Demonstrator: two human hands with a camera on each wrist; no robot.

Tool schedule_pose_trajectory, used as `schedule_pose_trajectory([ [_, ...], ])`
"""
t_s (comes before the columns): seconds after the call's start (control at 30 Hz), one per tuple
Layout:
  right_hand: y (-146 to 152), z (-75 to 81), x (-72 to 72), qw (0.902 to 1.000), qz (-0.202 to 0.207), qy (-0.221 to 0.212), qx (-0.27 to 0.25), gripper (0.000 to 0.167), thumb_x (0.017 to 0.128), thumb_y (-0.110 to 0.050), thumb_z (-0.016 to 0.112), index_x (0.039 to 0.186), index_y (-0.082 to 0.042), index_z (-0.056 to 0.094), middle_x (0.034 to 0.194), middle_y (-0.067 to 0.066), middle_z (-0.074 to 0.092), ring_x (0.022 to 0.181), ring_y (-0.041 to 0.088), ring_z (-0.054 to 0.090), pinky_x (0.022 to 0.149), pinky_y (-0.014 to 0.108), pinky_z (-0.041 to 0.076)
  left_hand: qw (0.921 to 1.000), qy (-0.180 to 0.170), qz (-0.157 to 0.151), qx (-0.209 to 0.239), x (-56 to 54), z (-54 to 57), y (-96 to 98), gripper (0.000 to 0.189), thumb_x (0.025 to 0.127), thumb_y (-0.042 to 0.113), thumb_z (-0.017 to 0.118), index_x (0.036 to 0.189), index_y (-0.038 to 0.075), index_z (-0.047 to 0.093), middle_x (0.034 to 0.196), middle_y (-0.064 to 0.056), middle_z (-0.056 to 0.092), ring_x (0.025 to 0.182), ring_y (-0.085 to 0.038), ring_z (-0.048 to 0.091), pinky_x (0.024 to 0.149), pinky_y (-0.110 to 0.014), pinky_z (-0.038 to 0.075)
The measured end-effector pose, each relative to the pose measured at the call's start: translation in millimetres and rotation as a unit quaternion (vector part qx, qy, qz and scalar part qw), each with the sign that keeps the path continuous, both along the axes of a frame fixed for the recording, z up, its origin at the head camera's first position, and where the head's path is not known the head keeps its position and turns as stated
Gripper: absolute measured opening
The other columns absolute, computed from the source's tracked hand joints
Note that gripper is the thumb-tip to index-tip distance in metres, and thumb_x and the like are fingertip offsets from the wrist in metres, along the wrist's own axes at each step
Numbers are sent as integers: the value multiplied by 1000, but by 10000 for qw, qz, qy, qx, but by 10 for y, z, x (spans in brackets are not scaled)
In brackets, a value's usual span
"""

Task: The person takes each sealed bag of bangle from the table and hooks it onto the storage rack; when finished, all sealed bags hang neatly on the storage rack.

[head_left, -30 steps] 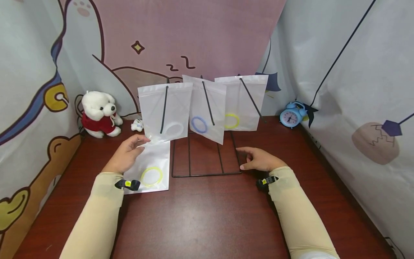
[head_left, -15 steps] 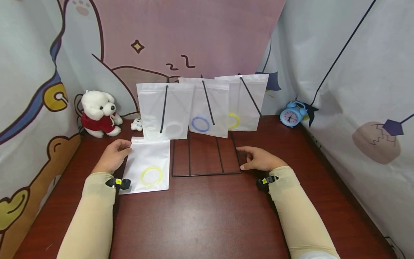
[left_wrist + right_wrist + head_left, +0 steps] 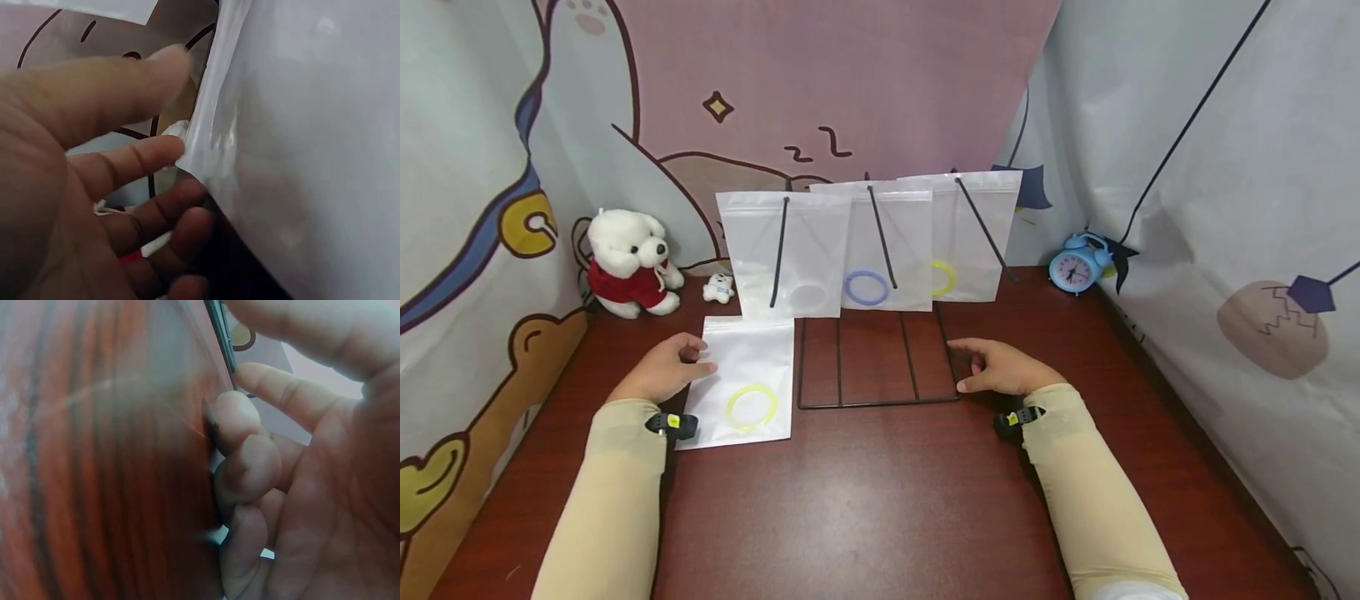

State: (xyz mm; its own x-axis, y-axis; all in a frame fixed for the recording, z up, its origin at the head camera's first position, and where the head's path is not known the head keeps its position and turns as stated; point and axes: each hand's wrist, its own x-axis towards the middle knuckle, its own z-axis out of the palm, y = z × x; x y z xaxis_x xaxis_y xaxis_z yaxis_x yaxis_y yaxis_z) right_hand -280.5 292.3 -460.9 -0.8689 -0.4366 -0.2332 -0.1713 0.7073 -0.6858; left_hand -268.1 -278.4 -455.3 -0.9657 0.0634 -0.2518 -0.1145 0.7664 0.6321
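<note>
A white zip-lock bag [image 3: 741, 350] with a yellow ring at its lower part lies flat on the table. My left hand [image 3: 658, 367] is at its left edge, thumb above the bag and apart from the fingers; the left wrist view shows the index fingertip at the edge of the bag [image 3: 300, 125]. To the right stands a black wire display rack [image 3: 880, 406]. My right hand [image 3: 1003, 368] touches the right bar of its base with index finger and thumb; the other fingers are curled. Three bags hang on the rack's hooks: a left bag [image 3: 752, 250], a middle bag [image 3: 887, 225] and a right bag [image 3: 1000, 212].
A white plush dog [image 3: 632, 267] in red sits at the back left, beside a small white figure [image 3: 718, 288]. A blue alarm clock [image 3: 1071, 265] stands at the back right. Printed cloth [image 3: 880, 92] closes off the back and sides of the brown table [image 3: 865, 500].
My left hand has drawn back left from the hanging left bag to the edge of the lying bag, its thumb now over it. The hanging bags have stopped swinging. My right hand has stayed put.
</note>
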Motion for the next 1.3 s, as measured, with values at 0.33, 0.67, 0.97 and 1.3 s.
schedule_pose_trajectory([
  [0.33, 6, -19, -22, 9999, 7, 51, 127, 82, 89, -25, 86, 159, -12, 46, 81, 5, 60, 76, 19, 55, 67, 34, 48, 9961, -135, -429, -760, 30, 32, 144, 71, 88, 35, 85, 137, -3, 50, 136, -31, 46, 119, -43, 50, 101, -62, 50],
  [0.67, 13, -32, -29, 9999, 13, 59, 103, 82, 89, -27, 86, 160, -13, 45, 82, 5, 60, 76, 20, 56, 67, 34, 48, 9945, -188, -526, -884, -7, -38, 195, 68, 89, 29, 84, 142, 0, 52, 152, -35, 37, 136, -50, 40, 115, -71, 38],
  [0.97, -3, -2, -11, 9999, -47, -5, 114, 82, 90, -27, 85, 160, -15, 45, 82, 5, 60, 76, 20, 55, 67, 34, 48, 9936, 91, -531, -993, 2, 25, 259, 63, 89, 20, 83, 138, -2, 52, 138, -36, 43, 124, -48, 48, 108, -68, 45],
  [1.3, -1, -13, -14, 9999, -42, -7, 119, 82, 89, -26, 86, 160, -15, 45, 82, 5, 60, 76, 20, 55, 67, 35, 48, 9970, 11, -605, -475, 39, -8, 199, 45, 95, 15, 75, 135, 4, 56, 140, -31, 54, 124, -46, 51, 109, -68, 42],
])
